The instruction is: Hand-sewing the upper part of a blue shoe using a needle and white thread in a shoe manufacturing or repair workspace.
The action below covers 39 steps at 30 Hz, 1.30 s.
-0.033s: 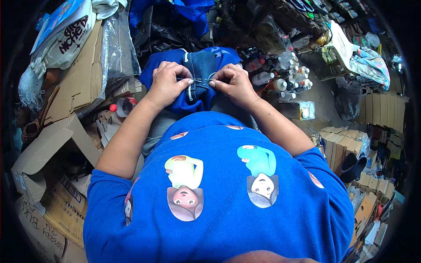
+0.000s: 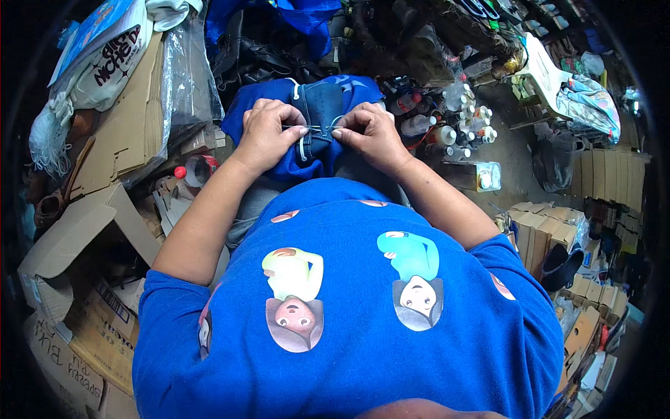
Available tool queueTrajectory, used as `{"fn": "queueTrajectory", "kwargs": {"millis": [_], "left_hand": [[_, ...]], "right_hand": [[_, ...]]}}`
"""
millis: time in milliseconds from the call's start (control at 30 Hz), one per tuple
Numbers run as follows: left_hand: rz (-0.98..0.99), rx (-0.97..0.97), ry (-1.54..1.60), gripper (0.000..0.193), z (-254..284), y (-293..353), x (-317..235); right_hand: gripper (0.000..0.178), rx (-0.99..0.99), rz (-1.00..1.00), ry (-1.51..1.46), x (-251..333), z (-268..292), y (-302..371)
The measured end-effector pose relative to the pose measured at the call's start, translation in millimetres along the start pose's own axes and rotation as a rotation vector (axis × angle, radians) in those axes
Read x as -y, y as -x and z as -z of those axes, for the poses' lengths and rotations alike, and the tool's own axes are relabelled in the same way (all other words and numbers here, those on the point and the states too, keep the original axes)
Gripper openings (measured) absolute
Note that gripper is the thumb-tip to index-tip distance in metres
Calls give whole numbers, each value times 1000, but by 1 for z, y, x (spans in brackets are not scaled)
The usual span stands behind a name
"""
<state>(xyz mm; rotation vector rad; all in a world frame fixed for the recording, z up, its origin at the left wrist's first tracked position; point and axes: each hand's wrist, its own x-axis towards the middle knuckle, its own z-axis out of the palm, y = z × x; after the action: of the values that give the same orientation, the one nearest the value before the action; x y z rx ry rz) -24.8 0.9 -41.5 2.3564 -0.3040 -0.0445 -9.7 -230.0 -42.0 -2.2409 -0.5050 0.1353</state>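
Dark-blue piece (image 2: 323, 101), pale cord (image 2: 315, 128) pinched

My left grip (image 2: 271, 133) and right grip (image 2: 372, 135) each clamp the cord, thumb to finger. Between them and reaching just beyond, the piece lies on blue cloth (image 2: 269, 87). Farther right, white bottles (image 2: 445, 134) cluster.

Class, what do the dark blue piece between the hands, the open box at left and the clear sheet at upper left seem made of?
Dark blue piece: perhaps leather, matt, looking even and smooth; cloth stays possible.
Open box: likely cardboard, matt brown, with bent flaps.
Clear sheet: probably plastic film, glossy, see-through and wrinkled.
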Motion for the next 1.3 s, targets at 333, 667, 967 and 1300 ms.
{"fn": "queueTrajectory", "kwargs": {"millis": [333,667,967,1300], "left_hand": [[-148,-86,149,10,1,-16,0],[-283,164,-290,9,33,-13,-34],[-349,296,-527,12,23,-23,-40],[-166,239,-574,16,93,18,25]], "right_hand": [[15,56,-22,-214,-8,2,-15],[12,289,297,267,18,40,-23],[15,496,342,710,40,38,-35],[17,338,170,730,-48,99,-7]]}}
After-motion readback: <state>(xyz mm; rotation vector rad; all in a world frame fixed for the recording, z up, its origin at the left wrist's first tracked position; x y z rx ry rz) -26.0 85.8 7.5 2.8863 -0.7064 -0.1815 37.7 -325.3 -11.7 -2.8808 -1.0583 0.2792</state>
